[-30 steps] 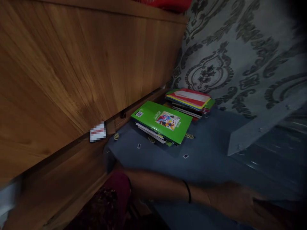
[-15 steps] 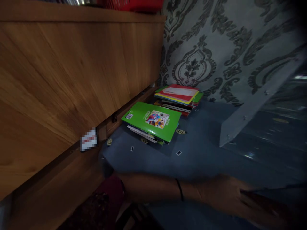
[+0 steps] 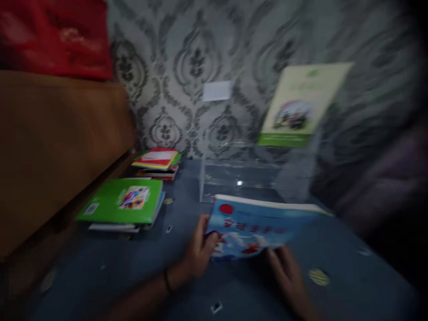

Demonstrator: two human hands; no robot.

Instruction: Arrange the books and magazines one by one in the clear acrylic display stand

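A thin blue picture book (image 3: 257, 225) with a red circle and red characters on its cover is held tilted above the grey-blue cloth. My left hand (image 3: 200, 249), a black band on its wrist, grips the book's left edge with the thumb over the cover. At the lower edge, right of the middle, the fingers of my right hand (image 3: 286, 272) meet the book; their tips are partly hidden and blurred. Just behind the book stands a clear acrylic rack (image 3: 202, 178). A pale yellow-green book (image 3: 301, 104) leans upright in the rack's right side.
To the left lies a stack topped by a green book (image 3: 113, 200). Behind it sits another stack with a red folder (image 3: 160, 156). A wooden panel (image 3: 60, 156) borders the left, with a red basket (image 3: 56, 40) above. A white card (image 3: 217, 91) shows before the patterned wall.
The view has swung right. My left hand, earlier stretched far right with a dark blurred thing, is now in the middle on the blue book. My right hand has come into view.
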